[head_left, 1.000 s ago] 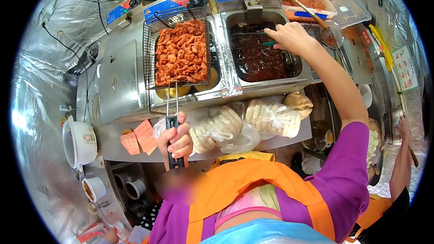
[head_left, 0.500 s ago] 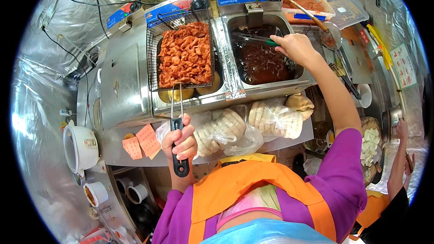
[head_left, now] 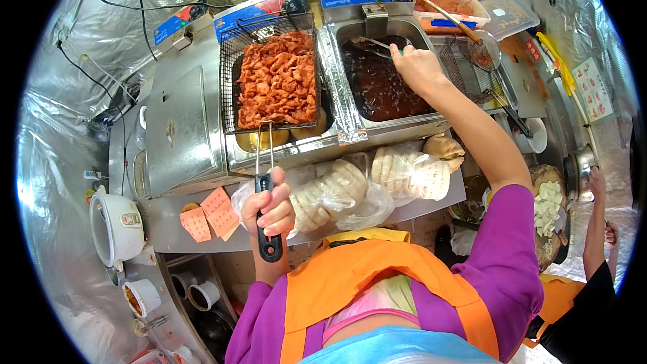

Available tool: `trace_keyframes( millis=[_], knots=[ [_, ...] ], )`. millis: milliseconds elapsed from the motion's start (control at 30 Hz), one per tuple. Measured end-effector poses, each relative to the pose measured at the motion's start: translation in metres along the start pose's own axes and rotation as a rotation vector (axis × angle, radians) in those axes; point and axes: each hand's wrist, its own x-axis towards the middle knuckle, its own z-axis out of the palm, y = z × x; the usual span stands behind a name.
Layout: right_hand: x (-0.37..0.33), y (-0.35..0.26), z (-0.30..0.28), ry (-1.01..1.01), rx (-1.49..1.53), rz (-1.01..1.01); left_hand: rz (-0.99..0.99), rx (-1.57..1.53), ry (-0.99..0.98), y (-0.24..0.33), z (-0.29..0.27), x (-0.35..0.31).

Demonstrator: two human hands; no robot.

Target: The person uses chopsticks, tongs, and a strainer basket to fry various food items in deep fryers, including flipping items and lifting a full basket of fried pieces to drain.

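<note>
Left hand [head_left: 269, 212] clasps wire basket [head_left: 230, 81] ahead | right hand [head_left: 419, 71] grips tongs [head_left: 376, 43] above dark liquid [head_left: 387, 98], apparently the stirring step | next move likely calls for level basket

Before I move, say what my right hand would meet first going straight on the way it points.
The right hand would probably meet the boxy silver metal bracket at the rear of the rectangular steel vat; its height against the bracket is unclear.
</note>
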Motion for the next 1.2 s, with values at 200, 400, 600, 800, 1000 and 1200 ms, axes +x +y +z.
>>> trace_keyframes(
  millis=[200,400,600,800,1000,1200],
  knots=[
    [0.018,-0.018,0.016,0.004,-0.056,0.009,0.001,-0.013,-0.033,0.005,-0.004,-0.005],
    [0.025,-0.018,0.022,-0.038,-0.031,0.009,-0.002,-0.004,-0.024,0.007,-0.002,-0.007],
    [0.002,0.007,-0.003,0.023,0.098,0.017,0.016,-0.004,-0.017,0.005,-0.002,-0.01],
    [-0.022,0.028,-0.005,0.018,0.079,0.002,0.013,-0.008,-0.021,0.002,-0.004,-0.004],
    [-0.022,0.018,-0.005,0.085,0.117,-0.08,0.026,0.003,-0.024,-0.001,-0.004,0.001],
    [-0.003,0.023,0.002,0.083,0.259,-0.009,0.043,0.017,-0.03,-0.007,-0.002,0.004]
  ],
)
